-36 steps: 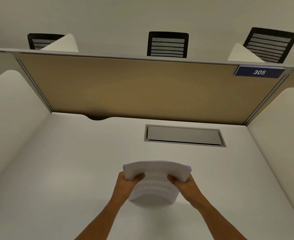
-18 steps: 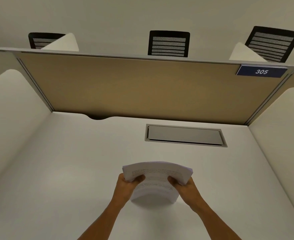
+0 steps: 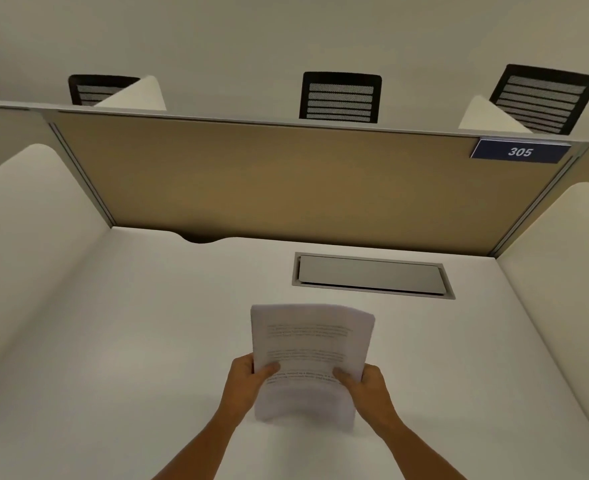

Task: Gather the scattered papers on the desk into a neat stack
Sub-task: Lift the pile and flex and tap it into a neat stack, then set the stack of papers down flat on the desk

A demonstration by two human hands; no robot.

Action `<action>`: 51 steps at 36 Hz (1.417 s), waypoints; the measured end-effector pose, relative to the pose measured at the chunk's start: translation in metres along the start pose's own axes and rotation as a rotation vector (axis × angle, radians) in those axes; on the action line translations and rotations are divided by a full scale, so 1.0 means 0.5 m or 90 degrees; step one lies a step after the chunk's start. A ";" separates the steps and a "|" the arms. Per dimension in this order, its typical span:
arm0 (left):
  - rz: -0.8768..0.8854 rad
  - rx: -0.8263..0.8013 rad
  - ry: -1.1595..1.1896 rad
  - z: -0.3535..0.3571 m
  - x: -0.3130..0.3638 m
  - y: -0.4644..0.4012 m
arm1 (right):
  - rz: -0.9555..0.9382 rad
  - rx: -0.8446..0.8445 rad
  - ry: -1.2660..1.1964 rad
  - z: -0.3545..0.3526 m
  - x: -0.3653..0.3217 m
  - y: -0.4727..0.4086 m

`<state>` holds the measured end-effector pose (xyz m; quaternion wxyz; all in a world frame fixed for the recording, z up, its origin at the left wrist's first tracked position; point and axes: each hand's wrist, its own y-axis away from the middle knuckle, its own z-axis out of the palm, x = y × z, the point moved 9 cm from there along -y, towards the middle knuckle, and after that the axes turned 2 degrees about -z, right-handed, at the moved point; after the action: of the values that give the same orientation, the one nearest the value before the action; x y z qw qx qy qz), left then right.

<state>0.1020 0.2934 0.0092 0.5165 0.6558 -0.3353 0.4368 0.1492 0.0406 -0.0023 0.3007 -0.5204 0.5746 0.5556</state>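
Counter point(image 3: 119, 341): white, walled in by a pale side panel on each flank; it carries nothing loose that I can see apart from what I hold.
Back panel point(image 3: 286, 181): tan board standing across the far edge of the counter, with a blue plate reading 305 point(image 3: 520, 152) at its upper right corner.
Chairs point(image 3: 340, 97): three black mesh backs showing above the back panel — one left, one centre, one right.
Hatch point(image 3: 372, 275): grey rectangular cover set flush into the counter, beyond the papers and a little to their right.
Papers point(image 3: 312, 341): one gathered sheaf of white printed sheets, held between my two hands over the near middle of the counter; the sheets bow, and the top edge tips away from me. Text lines show, too blurred to read.
Left hand point(image 3: 244, 382): grips the sheaf's left edge low down — thumb pressed on the front face, the other fingers hidden behind the sheets.
Right hand point(image 3: 369, 384): grips the right edge at about the same height, thumb on the front, remaining fingers wrapped behind.
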 end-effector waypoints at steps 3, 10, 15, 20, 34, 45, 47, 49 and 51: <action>-0.011 -0.010 0.014 -0.012 -0.008 0.008 | 0.013 -0.030 -0.007 0.012 0.000 0.008; -0.054 -0.007 0.000 -0.045 -0.031 0.034 | 0.061 -0.067 -0.024 0.037 0.002 0.031; -0.075 -0.011 -0.015 -0.071 -0.038 0.048 | 0.107 -0.056 -0.056 0.058 0.005 0.044; -0.108 -0.021 -0.024 -0.111 -0.047 0.054 | 0.166 -0.095 -0.082 0.099 0.013 0.053; -0.166 0.077 -0.052 -0.305 -0.071 0.034 | 0.159 -0.051 -0.046 0.242 -0.022 0.027; -0.105 0.265 -0.178 -0.506 -0.022 -0.020 | 0.133 0.029 -0.038 0.412 -0.097 -0.032; -0.090 0.287 -0.184 -0.537 -0.012 -0.034 | 0.126 0.042 -0.072 0.443 -0.110 -0.041; -0.071 0.308 -0.194 -0.564 -0.001 -0.049 | 0.116 0.053 -0.096 0.473 -0.122 -0.053; -0.046 0.319 -0.208 -0.588 0.013 -0.064 | 0.105 0.057 -0.097 0.504 -0.135 -0.068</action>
<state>0.0663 0.5864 0.0278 0.2930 0.8358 -0.2727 0.3758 0.1407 0.3035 -0.0020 0.3197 -0.4139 0.6151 0.5901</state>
